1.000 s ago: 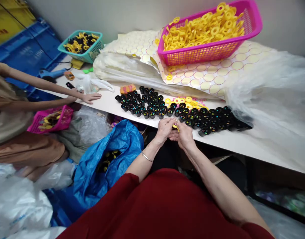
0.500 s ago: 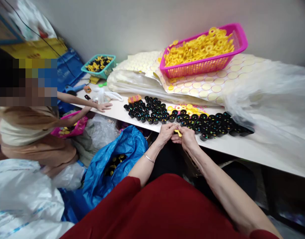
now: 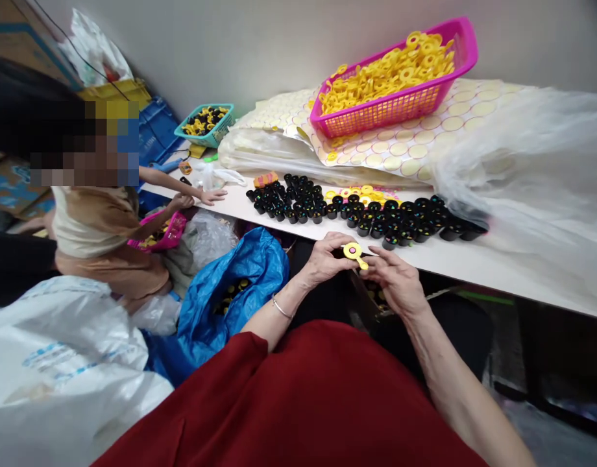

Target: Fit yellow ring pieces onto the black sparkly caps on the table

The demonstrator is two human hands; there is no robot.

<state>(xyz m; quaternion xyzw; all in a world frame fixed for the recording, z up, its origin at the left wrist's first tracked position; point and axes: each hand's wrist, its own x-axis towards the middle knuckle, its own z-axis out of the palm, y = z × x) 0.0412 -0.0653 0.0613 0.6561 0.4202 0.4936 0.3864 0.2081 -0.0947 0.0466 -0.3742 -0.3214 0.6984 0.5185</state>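
Just in front of the table edge, my left hand (image 3: 330, 261) pinches a yellow plastic ring piece (image 3: 353, 250) between thumb and fingers. The piece is round with a short tab and shows a pink dot at its centre. My right hand (image 3: 396, 279) has its fingers spread beside the tab; whether a fingertip touches it I cannot tell. Behind my hands stand many small black cups (image 3: 376, 224) with coloured bits inside, in a long cluster. Loose yellow rings (image 3: 364, 192) lie behind the cups.
A pink basket (image 3: 383, 118) heaped with yellow rings stands on sticker sheets (image 3: 415, 152). Plastic film (image 3: 522, 155) covers the right side. A co-worker (image 3: 98, 214) sits at left, one hand on the table. A blue bag (image 3: 196, 324) and a teal basket (image 3: 218, 133) are also there.
My right hand has moved right, away from my left, and its fingers have opened. The yellow piece now shows face-up in my left hand. The view has shifted slightly.
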